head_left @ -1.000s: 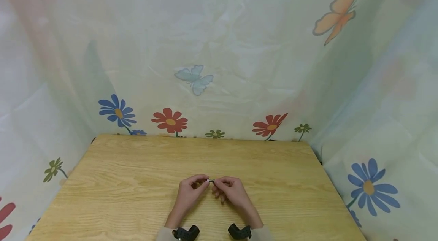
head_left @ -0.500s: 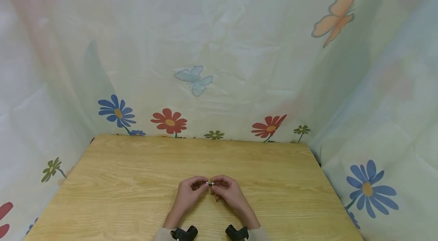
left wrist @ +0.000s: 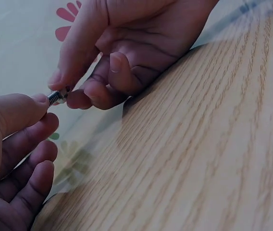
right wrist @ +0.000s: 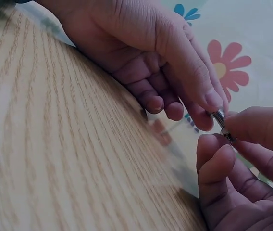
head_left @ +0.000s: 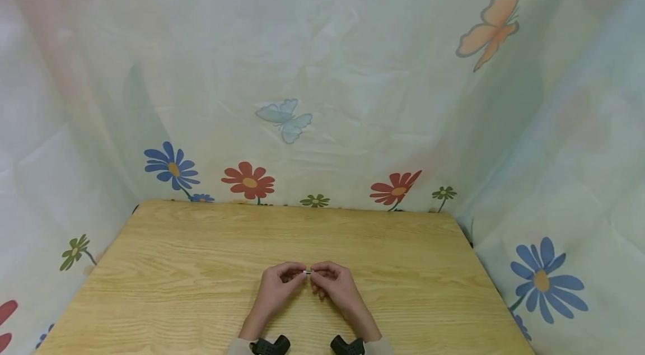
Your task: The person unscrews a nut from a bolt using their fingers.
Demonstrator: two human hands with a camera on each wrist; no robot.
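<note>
Change: right hand (head_left: pixel 339 283), thumb and forefinger shifted inward against 1 second ago; the 2 sets of fingertips now face each other more closely, with less metal showing between. Reading: probably fine 2-handed work on 1 small part, at the stage of turning or seating rather than finished.

Item 1: small threaded metal piece (left wrist: pixel 55 98), bolt-like, held between the fingertips above the tabletop (head_left: pixel 201 265), near its front middle. Wider collar (right wrist: pixel 225 131) toward the right-hand end; possibly a separate nut, too small to tell.

Item 2: left hand (head_left: pixel 277 282), narrow pinch, thumb and forefinger on 1 end of the piece; other 3 fingers loosely curled, apart from it.

Item 3: right hand, equally narrow, thumb and fingertip at the collar end; remaining fingers bent, holding nothing visible.
</note>
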